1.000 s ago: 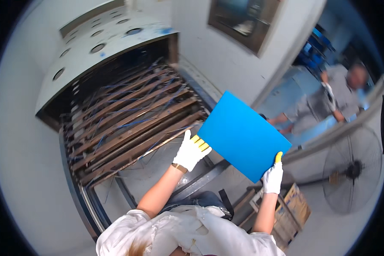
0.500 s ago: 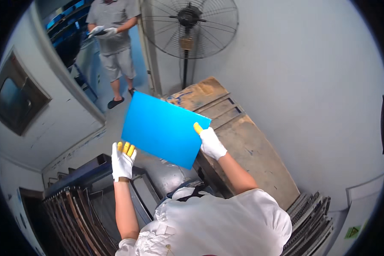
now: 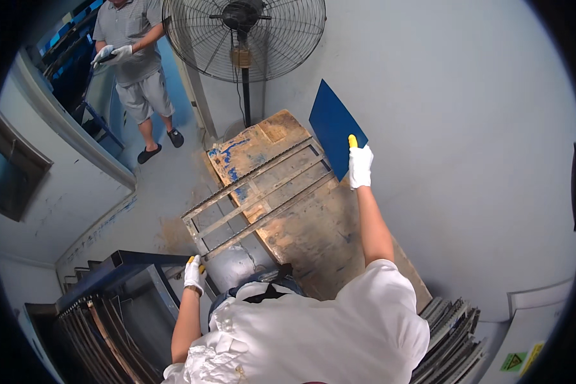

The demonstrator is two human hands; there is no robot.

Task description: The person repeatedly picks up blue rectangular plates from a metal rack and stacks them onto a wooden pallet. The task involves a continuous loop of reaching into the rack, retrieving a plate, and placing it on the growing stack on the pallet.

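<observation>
Grey concrete floor and pale walls close in a narrow work space, seen from the head camera looking steeply down over the person's own white shirt. Against the right-hand wall leans a worn wooden pallet, stained with blue paint near its top, and across it lies a grey metal frame of parallel bars. The right hand, in a white glove with yellow fingertips, is raised with the arm stretched forward and grips a dark blue flat sheet by its lower edge, fingers clenched on it; the sheet stands up edgewise over the upper right corner of the pallet, just in front of the wall. The left hand, gloved the same way, is down low by the near end of the metal frame, touching or just beside a dark blue steel rack; whether its fingers clasp anything I cannot tell. Stacked metal frames fill that rack at lower left. Behind the pallet stands a large pedestal fan, and another person in a grey shirt and white gloves stands at upper left.
</observation>
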